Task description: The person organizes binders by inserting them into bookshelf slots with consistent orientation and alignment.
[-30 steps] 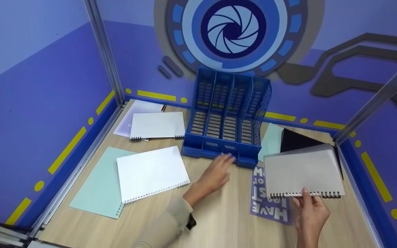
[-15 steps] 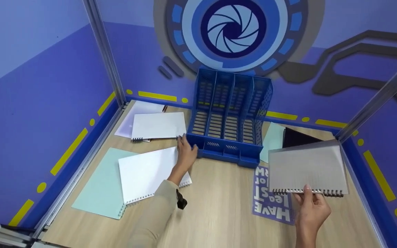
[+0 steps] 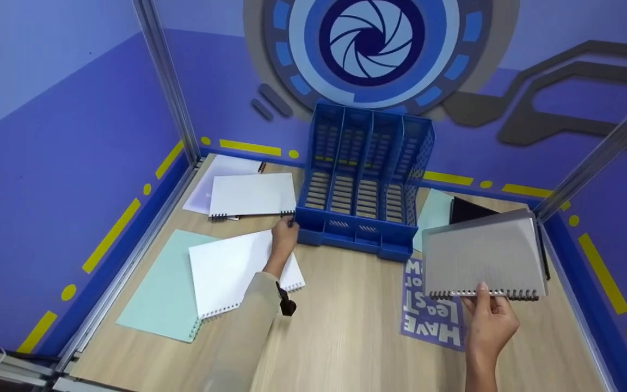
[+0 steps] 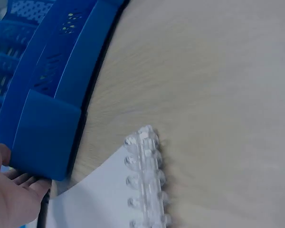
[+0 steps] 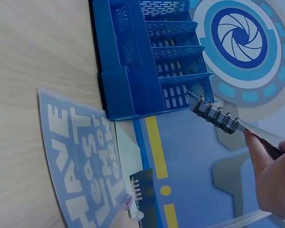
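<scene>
My left hand [image 3: 284, 234] is at the front left corner of a blue desktop file organizer [image 3: 354, 238], its fingers curled around that edge. In the left wrist view, the thumb and fingertips of this hand lie against the organizer's end wall [image 4: 45, 135]. My right hand [image 3: 490, 326] pinches a spiral notebook [image 3: 482, 256] by its black wire binding, thumb on top and fingers underneath. The notebook is held up at the right, blank page facing me. In the right wrist view it appears edge-on, its black binding [image 5: 213, 114] beside the fingers.
A white notebook [image 3: 226, 272] overlaps a pale green one [image 3: 155, 288] at the left. Behind them another white notebook [image 3: 253, 193] lies over a lilac one [image 3: 196, 196]. A purple lettered sheet [image 3: 432, 326], a green notebook [image 3: 430, 209] and a black one [image 3: 468, 209] lie at the right.
My left hand has moved left along the organizer's front to its left corner, and its fingers have closed there. My right hand still holds the notebook in nearly the same place.
</scene>
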A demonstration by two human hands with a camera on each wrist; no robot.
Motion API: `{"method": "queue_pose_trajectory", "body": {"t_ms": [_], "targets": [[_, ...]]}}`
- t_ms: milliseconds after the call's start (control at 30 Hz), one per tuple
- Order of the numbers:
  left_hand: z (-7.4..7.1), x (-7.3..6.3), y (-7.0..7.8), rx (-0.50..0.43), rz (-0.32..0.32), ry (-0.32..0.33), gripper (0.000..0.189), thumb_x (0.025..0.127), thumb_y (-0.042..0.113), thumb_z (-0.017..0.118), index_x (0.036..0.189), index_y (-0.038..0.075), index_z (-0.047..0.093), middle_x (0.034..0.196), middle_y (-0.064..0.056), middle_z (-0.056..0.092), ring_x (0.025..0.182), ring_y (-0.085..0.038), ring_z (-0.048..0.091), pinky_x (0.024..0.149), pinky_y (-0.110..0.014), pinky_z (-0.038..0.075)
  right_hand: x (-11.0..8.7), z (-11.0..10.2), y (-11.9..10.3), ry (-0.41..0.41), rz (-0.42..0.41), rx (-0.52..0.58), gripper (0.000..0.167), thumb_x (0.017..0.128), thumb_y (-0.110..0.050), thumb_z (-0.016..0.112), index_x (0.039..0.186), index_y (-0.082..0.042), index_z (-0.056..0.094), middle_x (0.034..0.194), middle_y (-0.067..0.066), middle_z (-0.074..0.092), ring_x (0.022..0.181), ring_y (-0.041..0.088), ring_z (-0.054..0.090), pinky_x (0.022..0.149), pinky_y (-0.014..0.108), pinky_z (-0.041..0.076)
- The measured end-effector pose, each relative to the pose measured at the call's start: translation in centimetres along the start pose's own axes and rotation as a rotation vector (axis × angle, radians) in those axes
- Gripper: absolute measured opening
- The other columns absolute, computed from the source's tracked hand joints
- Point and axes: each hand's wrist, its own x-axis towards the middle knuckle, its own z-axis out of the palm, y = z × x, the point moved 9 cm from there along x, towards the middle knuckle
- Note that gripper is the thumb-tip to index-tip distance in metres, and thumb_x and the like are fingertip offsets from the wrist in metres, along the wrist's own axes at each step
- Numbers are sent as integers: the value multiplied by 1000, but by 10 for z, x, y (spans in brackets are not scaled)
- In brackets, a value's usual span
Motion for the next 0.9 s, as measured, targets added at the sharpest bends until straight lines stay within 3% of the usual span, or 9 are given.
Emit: {"method": "queue_pose_trajectory", "body": {"t_ms": [133, 333, 500, 700, 900], "targets": [[-1, 3, -6, -25, -83, -7, 32, 91, 2, 60, 119, -11, 68, 116, -25, 71, 114, -36, 65, 100, -44, 49, 0, 2, 4, 12, -5, -25, 30, 100, -14, 63, 112, 13, 65, 91, -7, 72, 79, 1, 73, 72, 20, 56], [-2, 2, -5, 16, -111, -12, 31, 93, 5, 61, 120, -8, 69, 117, -22, 71, 115, -33, 66, 100, -41, 49, 6, 5, 11, 3, -17, -45, 29, 100, -15, 64, 105, 14, 65, 86, -10, 72, 75, 1, 73, 72, 18, 55], [-2, 1, -6, 23, -95, -1, 29, 93, 5, 63, 117, -7, 71, 113, -22, 73, 111, -33, 67, 97, -42, 50, 14, 10, 18, -11, -21, -19, 34, 100, -13, 64, 100, 21, 61, 81, -8, 71, 70, 3, 72, 70, 18, 55], [-3, 0, -6, 38, -72, 3, 29, 93, 7, 62, 117, -6, 72, 112, -20, 73, 110, -32, 67, 97, -43, 51, 25, 21, 28, -19, -35, -117, 32, 101, -15, 63, 102, 17, 65, 81, -11, 70, 72, 0, 71, 69, 16, 55], [-3, 0, -6, 33, -78, -8, 29, 95, 9, 62, 118, -5, 72, 116, -20, 72, 114, -32, 66, 98, -43, 50, 32, 39, 28, -36, -76, -160, 33, 102, -20, 62, 104, 12, 68, 85, -5, 71, 78, 0, 72, 71, 17, 55]]}}
